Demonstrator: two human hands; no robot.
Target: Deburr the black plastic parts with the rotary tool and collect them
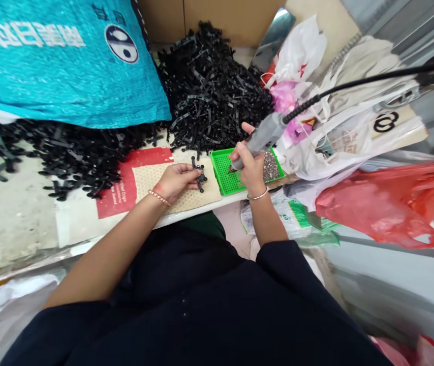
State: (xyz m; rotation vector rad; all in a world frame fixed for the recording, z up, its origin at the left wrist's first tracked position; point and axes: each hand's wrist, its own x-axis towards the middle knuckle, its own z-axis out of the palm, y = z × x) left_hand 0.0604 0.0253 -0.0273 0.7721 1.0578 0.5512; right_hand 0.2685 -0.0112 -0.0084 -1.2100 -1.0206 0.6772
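Note:
My left hand point(182, 180) pinches a small black plastic part point(201, 177) with short arms, above a beige patterned mat point(148, 183). In my right hand point(250, 165) is a grey corded electric screwdriver point(265, 134), its fingers wrapped round the body. The tool slants down to the left, its tip over a green perforated tray point(222, 185). Small metal screws point(271, 166) lie heaped at the tray's right end. Whether a screw sits on the tip is too small to tell.
Behind the tray rises a big pile of black plastic parts point(209, 91); another heap point(80, 157) spreads at left under a blue sack point(68, 76). The tool's black cable point(354, 81) runs off to the right. A red plastic bag point(384, 203) and white bags point(301, 48) crowd the right side.

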